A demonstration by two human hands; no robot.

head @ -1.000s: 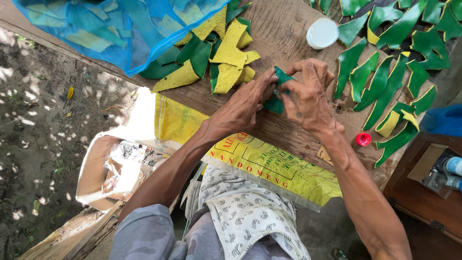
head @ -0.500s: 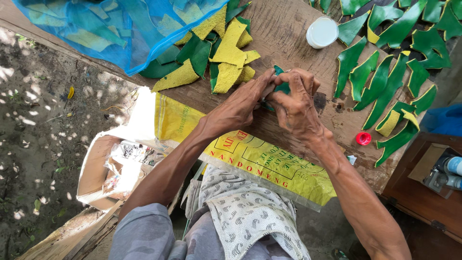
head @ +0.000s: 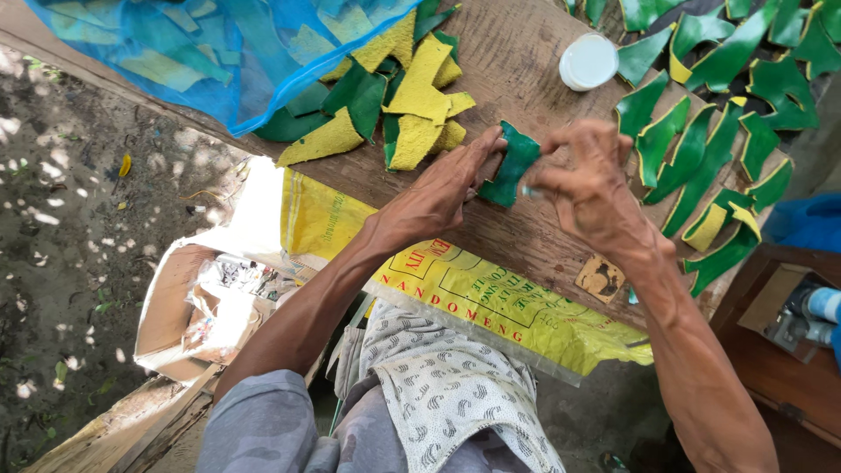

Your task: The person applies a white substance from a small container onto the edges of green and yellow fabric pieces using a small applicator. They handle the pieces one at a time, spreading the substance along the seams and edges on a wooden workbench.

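Stretching across the frame, a worn wooden table (head: 526,52) carries everything, with bare dirt ground (head: 61,193) at nine o'clock. A blue mesh bag (head: 219,44) at eleven o'clock holds more cut pieces. A yellow sack (head: 491,302) hangs off the table's near edge. Green strips (head: 701,149) lie fanned at two o'clock; a yellow-green pile (head: 394,105) sits at twelve. The left hand (head: 442,188) pins a green piece (head: 510,164) at centre, fingers flat on its left edge. The right hand (head: 591,188) is curled at its right edge; whether it pinches the piece cannot be told. A white lid (head: 588,61) rests at one o'clock.
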